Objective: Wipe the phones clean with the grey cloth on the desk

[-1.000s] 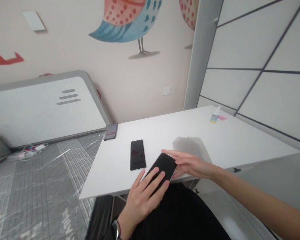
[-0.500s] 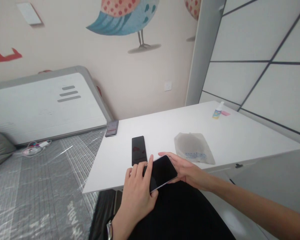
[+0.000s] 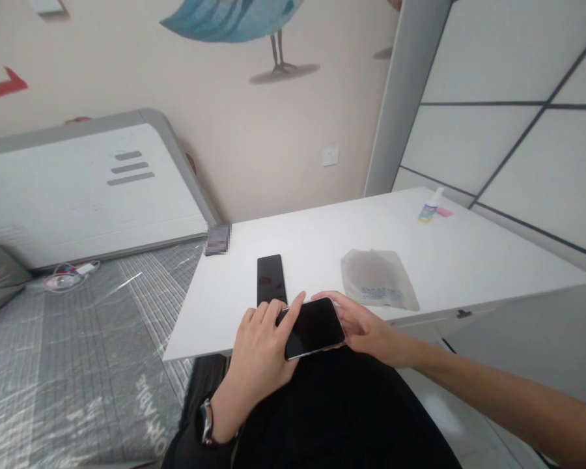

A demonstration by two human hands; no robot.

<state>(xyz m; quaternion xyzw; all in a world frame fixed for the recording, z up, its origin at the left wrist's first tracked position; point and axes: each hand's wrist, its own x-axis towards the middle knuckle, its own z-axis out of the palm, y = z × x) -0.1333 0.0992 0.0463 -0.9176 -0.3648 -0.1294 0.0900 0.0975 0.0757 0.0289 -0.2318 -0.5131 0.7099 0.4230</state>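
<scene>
A black-screened phone (image 3: pixel 315 327) hangs over the near edge of the white table (image 3: pixel 322 254), held between both my hands. My left hand (image 3: pixel 261 348) grips its left end, thumb lying on the screen. My right hand (image 3: pixel 364 326) holds the right end, fingers curled under and around it. A second black phone (image 3: pixel 270 279) lies flat on the table just behind my left hand. A grey cloth pouch (image 3: pixel 378 279) with blue print lies to the right of the phones.
A small spray bottle (image 3: pixel 428 207) and a pink item (image 3: pixel 445 212) stand at the table's far right corner. A blurred small object (image 3: pixel 217 238) sits at the far left corner. Left of the table is a plastic-covered mattress (image 3: pixel 78 352) with cables (image 3: pixel 68 277).
My left hand shifted from lying flat on the screen to gripping the phone's left end. Both hands turned the phone more level and drew it slightly nearer. The camera tilted down.
</scene>
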